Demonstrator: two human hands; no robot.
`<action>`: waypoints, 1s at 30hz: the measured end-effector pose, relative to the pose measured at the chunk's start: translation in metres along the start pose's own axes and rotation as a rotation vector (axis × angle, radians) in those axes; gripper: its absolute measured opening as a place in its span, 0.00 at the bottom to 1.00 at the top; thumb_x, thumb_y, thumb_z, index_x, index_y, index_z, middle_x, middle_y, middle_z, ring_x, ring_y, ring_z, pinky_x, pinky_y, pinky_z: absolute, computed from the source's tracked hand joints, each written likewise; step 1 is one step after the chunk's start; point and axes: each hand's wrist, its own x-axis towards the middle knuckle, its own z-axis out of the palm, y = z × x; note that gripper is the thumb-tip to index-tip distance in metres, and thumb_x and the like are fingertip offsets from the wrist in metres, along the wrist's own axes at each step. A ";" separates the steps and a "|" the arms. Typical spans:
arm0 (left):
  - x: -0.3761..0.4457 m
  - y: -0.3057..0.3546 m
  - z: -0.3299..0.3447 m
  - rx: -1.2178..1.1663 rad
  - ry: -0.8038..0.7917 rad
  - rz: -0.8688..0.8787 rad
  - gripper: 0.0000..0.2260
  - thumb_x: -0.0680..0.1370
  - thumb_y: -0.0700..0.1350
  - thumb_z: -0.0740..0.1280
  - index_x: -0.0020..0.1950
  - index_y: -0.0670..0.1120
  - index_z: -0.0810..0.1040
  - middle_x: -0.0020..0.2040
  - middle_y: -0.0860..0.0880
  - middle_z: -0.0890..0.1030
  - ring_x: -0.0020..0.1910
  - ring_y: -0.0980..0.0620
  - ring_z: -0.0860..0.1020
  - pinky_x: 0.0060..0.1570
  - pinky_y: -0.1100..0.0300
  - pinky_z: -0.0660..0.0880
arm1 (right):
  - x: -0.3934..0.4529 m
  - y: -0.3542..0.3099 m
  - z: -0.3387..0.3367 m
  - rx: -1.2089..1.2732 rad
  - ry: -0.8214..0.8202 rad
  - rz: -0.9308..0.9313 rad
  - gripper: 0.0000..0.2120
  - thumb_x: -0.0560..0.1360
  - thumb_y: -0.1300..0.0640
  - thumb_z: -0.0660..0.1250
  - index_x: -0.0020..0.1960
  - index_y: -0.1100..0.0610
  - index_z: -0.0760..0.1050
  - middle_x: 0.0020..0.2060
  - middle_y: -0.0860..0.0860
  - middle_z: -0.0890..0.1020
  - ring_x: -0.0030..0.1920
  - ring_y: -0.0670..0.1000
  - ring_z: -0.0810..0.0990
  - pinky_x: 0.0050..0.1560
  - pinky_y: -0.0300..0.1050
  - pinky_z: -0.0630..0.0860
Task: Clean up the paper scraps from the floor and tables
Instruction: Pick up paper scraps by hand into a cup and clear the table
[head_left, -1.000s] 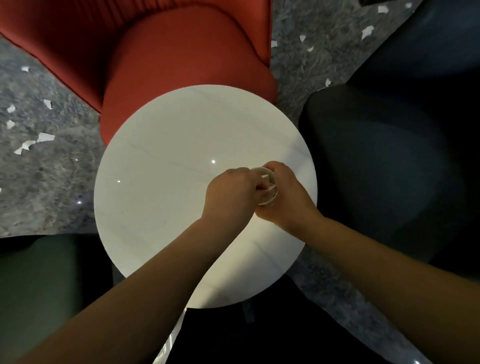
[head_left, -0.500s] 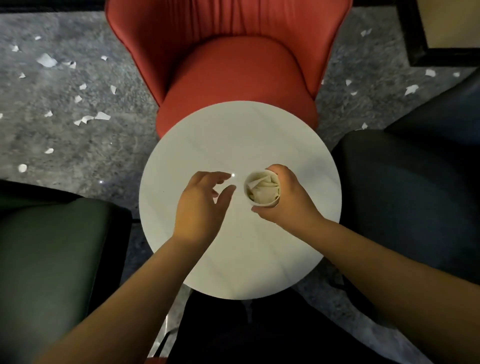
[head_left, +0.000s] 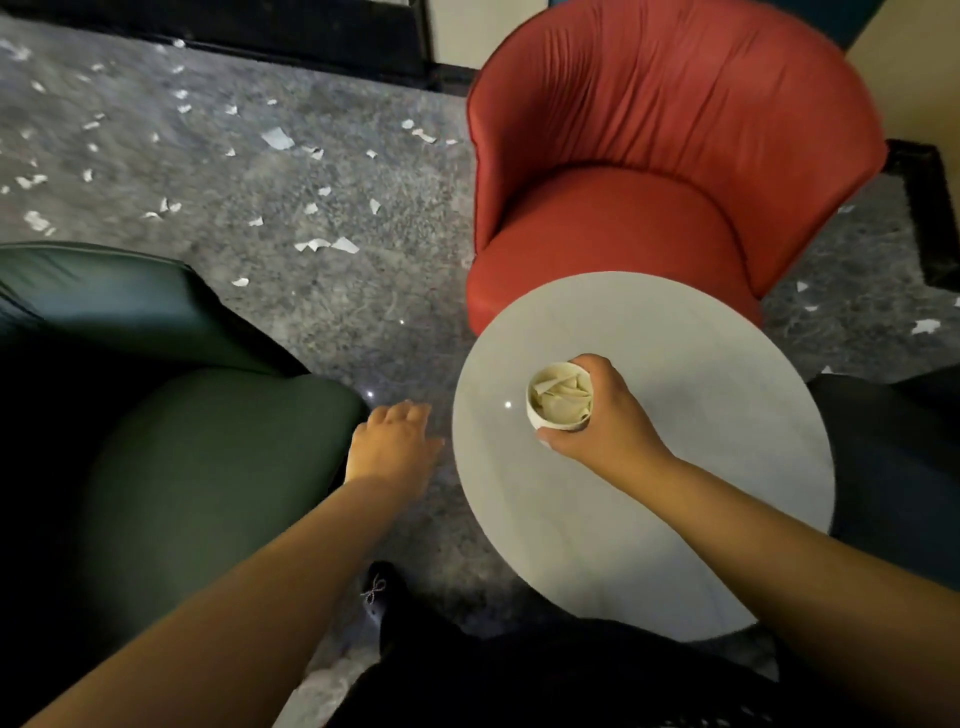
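Left hand (head_left: 393, 441) moved off table edge (head_left: 457, 447), grip loose, empty, right hand (head_left: 605, 415) grips scrap-filled cup (head_left: 558, 397)

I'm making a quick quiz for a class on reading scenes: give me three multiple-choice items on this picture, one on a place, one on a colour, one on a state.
1. Where do most loose paper scraps lie?
A. on the floor
B. on the round table
C. on the red chair

2. What colour is the chair behind the table?
A. blue
B. red
C. yellow

3. What is the right hand doing?
A. hanging idle
B. pressing flat on the table
C. holding a cup of paper

Answers:
1 A, white bits dot the grey floor.
2 B, its seat and back are red.
3 C, its fingers curl round the cup; the left hand holds nothing.
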 end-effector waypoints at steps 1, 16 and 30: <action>-0.001 -0.021 -0.005 0.020 0.004 0.008 0.25 0.81 0.57 0.58 0.76 0.50 0.62 0.75 0.49 0.65 0.73 0.45 0.63 0.69 0.48 0.64 | 0.005 -0.016 0.015 0.001 0.001 0.000 0.36 0.62 0.49 0.80 0.63 0.52 0.66 0.58 0.49 0.73 0.54 0.48 0.74 0.48 0.35 0.72; 0.013 -0.264 -0.077 0.119 0.116 0.012 0.26 0.80 0.58 0.59 0.76 0.51 0.60 0.76 0.49 0.63 0.75 0.47 0.59 0.70 0.49 0.59 | 0.077 -0.195 0.169 0.058 0.045 0.061 0.36 0.61 0.50 0.80 0.63 0.50 0.65 0.58 0.48 0.74 0.55 0.51 0.75 0.50 0.44 0.73; 0.040 -0.360 -0.127 0.117 0.268 -0.108 0.27 0.81 0.59 0.58 0.78 0.52 0.58 0.77 0.49 0.62 0.76 0.46 0.58 0.72 0.48 0.56 | 0.156 -0.290 0.227 -0.010 -0.050 -0.111 0.37 0.63 0.50 0.80 0.65 0.52 0.64 0.57 0.48 0.71 0.54 0.49 0.72 0.50 0.41 0.69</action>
